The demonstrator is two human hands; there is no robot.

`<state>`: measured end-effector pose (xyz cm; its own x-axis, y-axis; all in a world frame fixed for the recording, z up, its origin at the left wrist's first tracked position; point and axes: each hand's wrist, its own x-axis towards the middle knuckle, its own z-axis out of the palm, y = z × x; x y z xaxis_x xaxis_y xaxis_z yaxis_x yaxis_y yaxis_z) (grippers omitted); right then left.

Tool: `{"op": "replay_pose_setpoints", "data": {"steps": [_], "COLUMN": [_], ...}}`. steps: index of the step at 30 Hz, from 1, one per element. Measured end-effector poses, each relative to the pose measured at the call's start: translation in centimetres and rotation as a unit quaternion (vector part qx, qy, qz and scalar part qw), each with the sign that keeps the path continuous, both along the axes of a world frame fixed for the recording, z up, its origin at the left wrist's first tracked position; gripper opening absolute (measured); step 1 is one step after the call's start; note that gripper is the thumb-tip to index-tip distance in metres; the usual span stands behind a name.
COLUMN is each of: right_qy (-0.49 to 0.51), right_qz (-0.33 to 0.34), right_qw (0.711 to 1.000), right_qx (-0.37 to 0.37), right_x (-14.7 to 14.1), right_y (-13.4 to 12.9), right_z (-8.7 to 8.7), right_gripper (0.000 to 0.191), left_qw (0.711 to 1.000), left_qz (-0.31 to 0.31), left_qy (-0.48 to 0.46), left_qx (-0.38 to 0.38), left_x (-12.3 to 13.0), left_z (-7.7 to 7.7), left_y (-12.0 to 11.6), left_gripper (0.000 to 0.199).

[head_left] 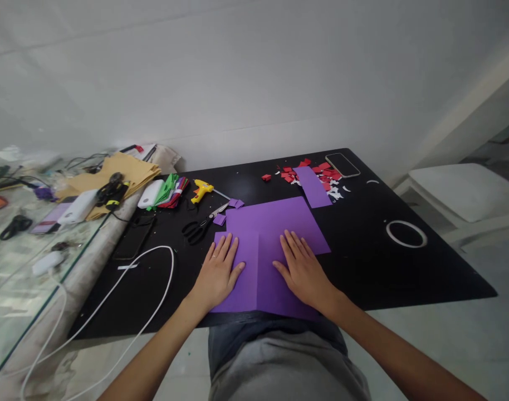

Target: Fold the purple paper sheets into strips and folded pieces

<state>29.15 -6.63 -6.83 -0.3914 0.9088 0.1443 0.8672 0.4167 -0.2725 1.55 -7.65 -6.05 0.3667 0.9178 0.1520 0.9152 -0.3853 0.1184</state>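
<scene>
A creased sheet of purple paper lies at the table's near edge, with a fold line running down it. My left hand rests flat on its left part, fingers stretched out. On the right part my right hand lies flat too, fingers slightly spread. Beyond them, another purple sheet lies partly under the creased one. Black-handled scissors lie to the left, beside small purple paper pieces. A purple paper strip rests on red and white scraps at the back right.
On the black table are a yellow glue gun, folded coloured paper, a dark phone, another phone and a white ring. A white cable loops at left. A white chair stands right.
</scene>
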Motion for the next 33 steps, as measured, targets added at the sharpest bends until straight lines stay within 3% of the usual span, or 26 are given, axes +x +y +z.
{"op": "replay_pose_setpoints", "data": {"steps": [33], "right_qy": [0.020], "right_qz": [-0.019], "right_qw": [1.000], "right_qx": [0.015], "right_x": [-0.09], "right_y": [-0.59], "right_z": [-0.69], "right_gripper": [0.075], "left_qw": [0.999], "left_qz": [0.031], "left_qy": [-0.003], "left_qx": [0.020], "left_x": [0.55], "left_z": [-0.20], "left_y": [-0.84], "left_gripper": [0.063]}}
